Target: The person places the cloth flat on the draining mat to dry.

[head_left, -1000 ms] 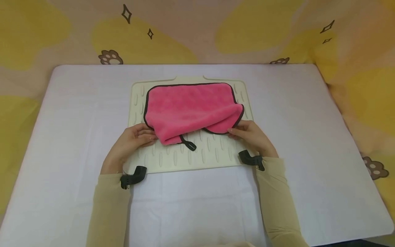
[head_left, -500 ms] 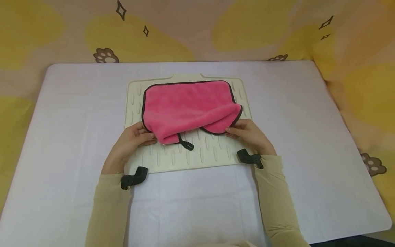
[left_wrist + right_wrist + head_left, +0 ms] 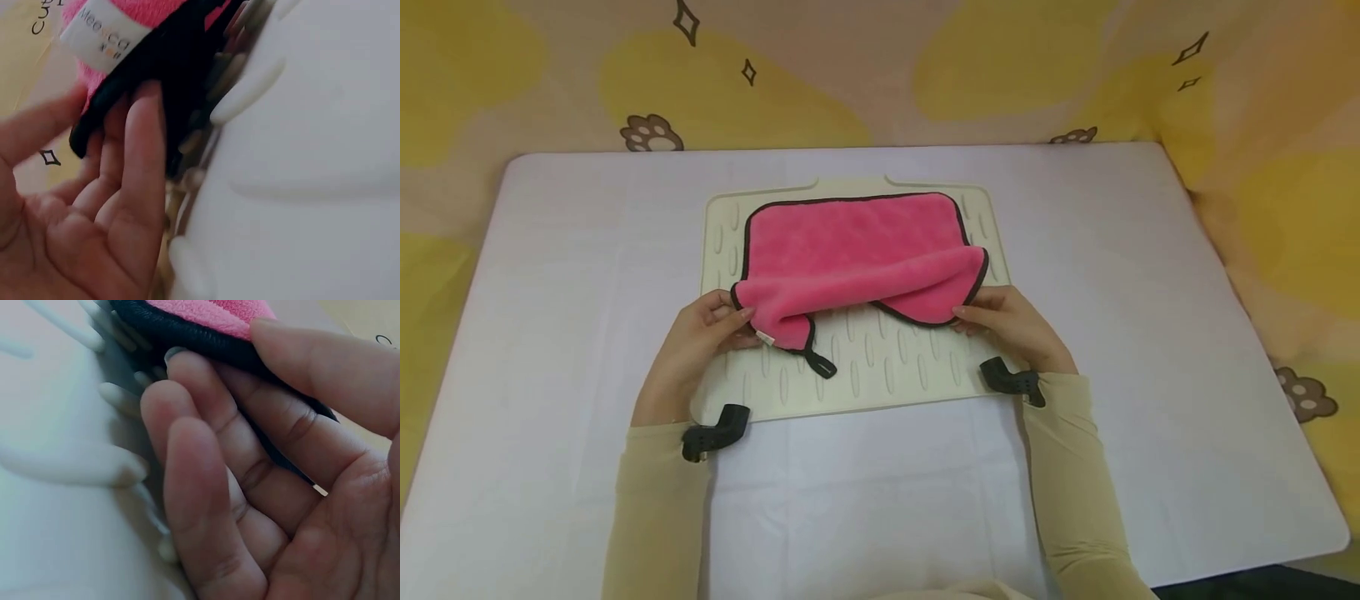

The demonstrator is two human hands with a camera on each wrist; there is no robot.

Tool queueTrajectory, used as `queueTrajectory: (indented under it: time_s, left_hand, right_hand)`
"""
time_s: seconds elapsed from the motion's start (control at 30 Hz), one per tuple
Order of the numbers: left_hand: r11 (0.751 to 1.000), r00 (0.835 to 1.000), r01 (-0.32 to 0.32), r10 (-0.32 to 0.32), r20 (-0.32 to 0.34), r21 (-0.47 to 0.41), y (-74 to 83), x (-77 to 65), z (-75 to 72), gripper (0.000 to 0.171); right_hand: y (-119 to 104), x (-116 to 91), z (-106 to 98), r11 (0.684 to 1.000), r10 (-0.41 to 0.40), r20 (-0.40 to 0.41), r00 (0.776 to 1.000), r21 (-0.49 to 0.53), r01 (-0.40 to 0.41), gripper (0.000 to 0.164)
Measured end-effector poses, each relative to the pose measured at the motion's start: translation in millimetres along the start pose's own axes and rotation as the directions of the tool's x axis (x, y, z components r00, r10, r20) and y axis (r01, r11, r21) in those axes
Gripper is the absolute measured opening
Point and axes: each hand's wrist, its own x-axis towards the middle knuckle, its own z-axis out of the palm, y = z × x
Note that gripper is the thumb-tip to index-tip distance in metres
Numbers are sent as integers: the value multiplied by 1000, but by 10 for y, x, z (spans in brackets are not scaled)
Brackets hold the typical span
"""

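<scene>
Head view, across the table: a pink cloth (image 3: 853, 229) lies on a ridged cream mat (image 3: 887, 358) atop a white table (image 3: 1150, 333), its far part flat, its near part gathered in a slack fold running between a person's two hands; the left hand (image 3: 696, 342) has just edged outward, taking the near-left corner with it, while the right hand (image 3: 1011, 321) has barely moved; the dark hanging loop (image 3: 820, 365) has swung leftward too, and a small white label (image 3: 765, 337) now shows beside the left fingertips.

Both hands pinch the cloth; at the left wrist, the thumb meets the pink pile while fingers pass behind the dark binding (image 3: 115, 84); at the right wrist, the thumb presses from above and fingers sit beneath the edge, just over the mat's ridges; whether those lower fingers touch the mat, I cannot tell.

As I judge it, the leftward draw has widened the span between the two held corners and freed the left one from its tuck; the near edge nevertheless dips and folds under between the hands, so the straightening looks partial, with the right corner acting as anchor.
</scene>
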Motion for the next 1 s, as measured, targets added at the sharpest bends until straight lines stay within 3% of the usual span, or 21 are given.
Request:
queueTrajectory:
  time_s: [0.2, 0.4, 0.53, 0.63, 0.8, 1.0]
  left_hand:
    - [977, 984, 23, -59, 166, 210, 35, -65, -62, 39]
    - [929, 973, 54, -132, 190, 366, 90, -77, 39, 34]
    - [922, 964, 109, -190, 188, 372, 120, -39, 209, 38]
    - [939, 964, 133, -197, 180, 316, 103, -3, 278, 35]
    - [965, 961, 145, -189, 200, 216, 62, 25, 276, 26]
    - [973, 961, 125, -167, 220, 195, 64, -2, 176, 33]
  right_hand:
    - [-2, 10, 16, 1000, -8, 8, 1000, -6, 8, 24]
    - [7, 15, 13, 1000, -2, 9, 1000, -22, 2, 24]
    - [7, 12, 1, 1000, -4, 6, 1000, -23, 4, 24]
    - [-2, 8, -2, 1000, -6, 6, 1000, -25, 6, 23]
    - [2, 10, -3, 1000, 3, 6, 1000, -26, -3, 23]
    - [0, 10, -12, 1000, 2, 12, 1000, -4, -2, 22]
